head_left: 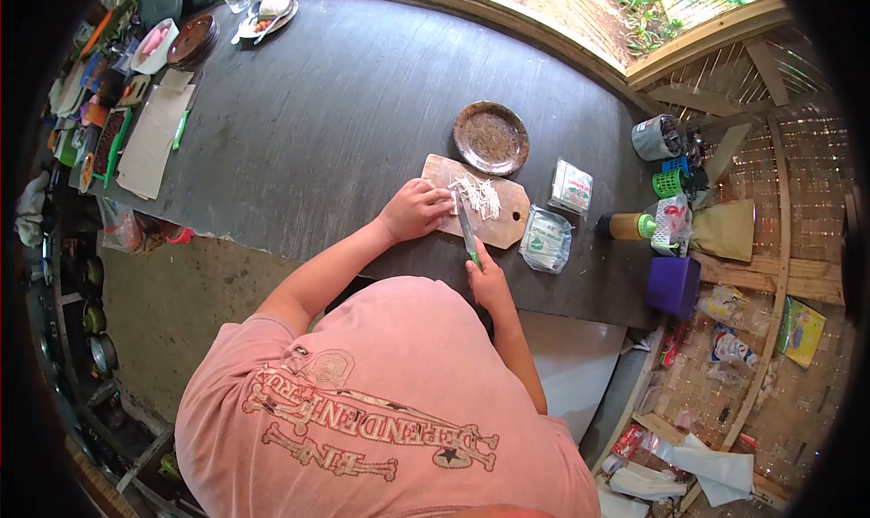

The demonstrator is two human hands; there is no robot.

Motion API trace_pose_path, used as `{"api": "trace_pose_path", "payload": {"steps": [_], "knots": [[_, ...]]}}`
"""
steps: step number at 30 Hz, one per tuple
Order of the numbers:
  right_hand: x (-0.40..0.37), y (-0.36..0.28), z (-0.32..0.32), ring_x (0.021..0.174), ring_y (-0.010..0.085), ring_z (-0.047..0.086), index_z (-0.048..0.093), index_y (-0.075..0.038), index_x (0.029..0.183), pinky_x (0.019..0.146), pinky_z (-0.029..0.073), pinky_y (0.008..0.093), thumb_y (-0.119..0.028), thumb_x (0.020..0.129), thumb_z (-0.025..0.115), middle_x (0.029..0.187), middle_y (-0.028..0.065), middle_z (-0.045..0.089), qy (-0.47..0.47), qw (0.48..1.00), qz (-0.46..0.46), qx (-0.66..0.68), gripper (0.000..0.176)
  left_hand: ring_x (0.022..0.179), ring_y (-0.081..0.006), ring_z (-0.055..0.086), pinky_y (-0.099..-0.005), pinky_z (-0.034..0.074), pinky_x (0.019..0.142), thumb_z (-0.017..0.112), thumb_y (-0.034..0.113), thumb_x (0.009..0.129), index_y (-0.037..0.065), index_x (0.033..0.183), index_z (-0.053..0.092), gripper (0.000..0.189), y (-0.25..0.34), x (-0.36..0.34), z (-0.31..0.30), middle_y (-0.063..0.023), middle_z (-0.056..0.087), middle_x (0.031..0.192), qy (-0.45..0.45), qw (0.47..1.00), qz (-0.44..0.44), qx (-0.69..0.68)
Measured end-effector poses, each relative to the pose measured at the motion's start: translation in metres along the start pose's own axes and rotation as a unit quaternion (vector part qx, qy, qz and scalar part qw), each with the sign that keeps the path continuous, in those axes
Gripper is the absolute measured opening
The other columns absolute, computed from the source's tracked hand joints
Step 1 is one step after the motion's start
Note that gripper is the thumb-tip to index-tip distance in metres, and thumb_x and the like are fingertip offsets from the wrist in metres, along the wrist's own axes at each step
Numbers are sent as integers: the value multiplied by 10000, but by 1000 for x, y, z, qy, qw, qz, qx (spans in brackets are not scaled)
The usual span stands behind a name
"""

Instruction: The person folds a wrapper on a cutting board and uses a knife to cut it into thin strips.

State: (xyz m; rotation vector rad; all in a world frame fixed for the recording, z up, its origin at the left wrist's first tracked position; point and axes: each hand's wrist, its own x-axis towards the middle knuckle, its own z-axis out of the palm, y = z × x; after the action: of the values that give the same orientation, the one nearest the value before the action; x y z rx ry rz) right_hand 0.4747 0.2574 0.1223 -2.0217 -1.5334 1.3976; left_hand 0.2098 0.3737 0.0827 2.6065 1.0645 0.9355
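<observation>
A wooden cutting board point(494, 235) with a hole at one end lies near the front edge of the dark table. Thin white strips of food point(478, 197) are heaped on it. My left hand point(419, 210) rests on the board's left side, its bent fingers pressed on white food beside the blade. What lies under the fingertips is mostly hidden. My right hand point(490, 282) is closed round the green handle of a knife point(466, 225). The blade points away from me, between my left fingers and the heaped strips.
Just beyond the board sits a brown speckled plate point(491, 137). Two printed plastic packs, one farther off point(571, 186) and one nearer point(546, 239), lie to its right. A bottle point(625, 226) and baskets point(669, 183) line the right edge; a plate of food point(268, 18) stands far left.
</observation>
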Motion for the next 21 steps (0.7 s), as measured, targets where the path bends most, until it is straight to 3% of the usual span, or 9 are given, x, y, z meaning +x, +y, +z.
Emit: {"api": "trace_pose_path", "payload": {"steps": [4, 8, 10, 11, 13, 14, 16, 20, 21], "knots": [[-17, -27, 2, 986, 546, 752, 449, -297, 1725, 867, 576, 579, -272, 1108, 649, 1006, 350, 750, 57, 987, -40, -147, 649, 1163, -217, 657, -453, 519, 1122, 828, 216, 847, 196, 1254, 776, 411, -2, 0, 3, 37, 718, 1314, -3, 1000, 15, -2], [-23, -33, 9, 952, 583, 727, 451, -286, 1723, 830, 568, 618, -268, 1106, 645, 999, 372, 735, 69, 981, -6, -181, 647, 1155, -215, 656, -447, 518, 1106, 822, 225, 850, 196, 1253, 763, 409, 0, 1, 2, 42, 717, 1327, 0, 1000, 7, 4], [-12, 0, 22, 601, 291, 652, 425, -273, 1751, 617, 552, 502, -242, 1126, 646, 770, 188, 680, 114, 985, -90, -94, 664, 1153, -215, 655, -446, 519, 1098, 822, 226, 848, 197, 1257, 756, 416, -1, 3, 3, 44, 716, 1333, 6, 1000, 6, 6], [-13, -6, 20, 601, 291, 652, 425, -273, 1751, 617, 552, 502, -242, 1126, 646, 770, 188, 680, 116, 985, -88, -93, 664, 1151, -216, 656, -448, 516, 1096, 821, 226, 848, 198, 1262, 747, 421, -1, 3, 3, 44, 714, 1337, 5, 1000, 3, 7], [-16, -19, 15, 509, 142, 509, 423, -256, 1761, 459, 454, 360, -198, 1152, 603, 686, 47, 576, -16, 969, 70, 238, 638, 1149, -218, 656, -450, 513, 1094, 819, 225, 848, 199, 1266, 739, 427, -1, 2, 2, 44, 712, 1341, 2, 1000, 3, 7], [-19, -23, 14, 509, 142, 509, 423, -256, 1761, 459, 454, 360, -198, 1152, 603, 686, 47, 576, -14, 969, 69, 239, 638, 1148, -219, 657, -452, 509, 1098, 819, 227, 846, 199, 1260, 735, 423, -1, 3, 1, 44, 710, 1343, 2, 1000, 3, 9], [-24, -27, 12, 519, 31, 374, 445, -238, 1756, 410, 306, 253, -140, 1157, 595, 689, -69, 432, 14, 957, 62, 281, 625, 1147, -221, 657, -453, 504, 1102, 819, 228, 845, 200, 1254, 731, 420, -1, 4, 1, 44, 707, 1346, 5, 1000, 4, 10], [-21, -6, 7, 557, 79, 488, 452, -264, 1751, 475, 440, 316, -171, 1145, 614, 691, 0, 512, 19, 970, 53, 237, 634, 1148, -221, 657, -452, 500, 1095, 814, 223, 846, 207, 1238, 728, 402, -2, 4, 2, 46, 704, 1341, 6, 1000, -5, -4], [-21, -3, 8, 609, 159, 591, 460, -278, 1742, 554, 505, 381, -193, 1137, 623, 722, 63, 590, 65, 989, 30, 132, 632, 1147, -220, 657, -451, 501, 1090, 813, 221, 845, 209, 1237, 729, 401, -2, 4, 2, 48, 703, 1339, 10, 1000, -4, -8]]}}
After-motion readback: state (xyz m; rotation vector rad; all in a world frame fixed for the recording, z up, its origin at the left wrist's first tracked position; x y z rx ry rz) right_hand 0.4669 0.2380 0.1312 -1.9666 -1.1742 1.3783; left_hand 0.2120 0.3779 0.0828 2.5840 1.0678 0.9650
